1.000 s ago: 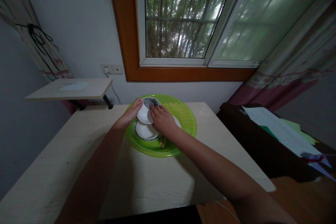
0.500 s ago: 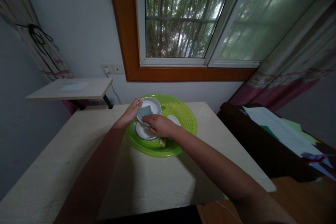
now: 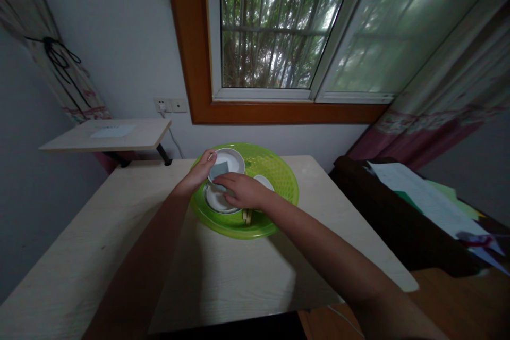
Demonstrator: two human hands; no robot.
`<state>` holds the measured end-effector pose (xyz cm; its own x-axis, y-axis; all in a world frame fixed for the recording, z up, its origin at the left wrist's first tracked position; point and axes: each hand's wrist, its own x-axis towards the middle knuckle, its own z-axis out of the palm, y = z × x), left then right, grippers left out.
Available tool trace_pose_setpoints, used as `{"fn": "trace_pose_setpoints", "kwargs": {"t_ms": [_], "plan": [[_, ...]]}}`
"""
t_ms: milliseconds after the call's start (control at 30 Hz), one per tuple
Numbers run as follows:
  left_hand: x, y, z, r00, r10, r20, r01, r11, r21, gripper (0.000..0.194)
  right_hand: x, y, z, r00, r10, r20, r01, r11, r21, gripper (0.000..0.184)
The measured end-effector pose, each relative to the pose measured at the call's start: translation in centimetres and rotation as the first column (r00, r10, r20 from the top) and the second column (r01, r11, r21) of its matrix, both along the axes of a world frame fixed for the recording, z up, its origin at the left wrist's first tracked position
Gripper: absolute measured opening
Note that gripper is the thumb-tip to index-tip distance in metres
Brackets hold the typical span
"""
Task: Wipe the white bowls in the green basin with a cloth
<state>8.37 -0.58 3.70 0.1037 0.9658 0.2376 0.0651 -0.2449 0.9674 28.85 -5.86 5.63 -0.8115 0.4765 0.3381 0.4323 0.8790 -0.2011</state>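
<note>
Tabletop [image 3: 239, 276]: one, spreading across the lower frame before us.
Sticks [image 3: 247, 217]: at lower centre; we cannot count them.
Dish [image 3: 217, 202]: one, white, below the held bowl.
Right hand [image 3: 241, 189]: at centre, our fingers pinched on the cloth.
Cloth [image 3: 220, 169]: one, grey, inside the bowl; we judge it soft and light.
Left hand [image 3: 200, 171]: our fingers closed on the bowl's left rim.
Bowl [image 3: 236, 159]: one, white, at centre, tilted; probably stiff, light, slippery, breakable; we would grip the rim.
Basket [image 3: 287, 183]: one, green, around and beneath these.
Window [image 3: 274, 37]: one, upper centre.
</note>
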Motion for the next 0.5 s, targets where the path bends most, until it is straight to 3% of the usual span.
{"fn": "trace_pose_setpoints", "kwargs": {"t_ms": [167,300,400,500], "plan": [[0.0,0.3,-0.1,0.994,0.058,0.093,-0.056,0.998,-0.017,0.048,0.2,0.3,0.4,0.990,-0.137,0.017,0.134,0.984,0.119,0.039],[-0.2,0.6,-0.2,0.972,0.148,0.183,-0.139,0.988,-0.060,0.048,1.0,1.0,0.4,0.945,-0.257,-0.202,0.279,0.956,0.089,0.033],[-0.4,0.6,-0.2,0.955,0.193,0.223,-0.181,0.981,-0.076,0.048,2.0,2.0,0.3,0.792,-0.348,-0.501,0.392,0.920,-0.021,0.031],[-0.2,0.2,0.1,0.951,0.199,0.238,-0.186,0.979,-0.077,0.043,3.2,3.3,0.0,0.546,-0.472,-0.692,0.504,0.845,-0.180,0.031]]}}
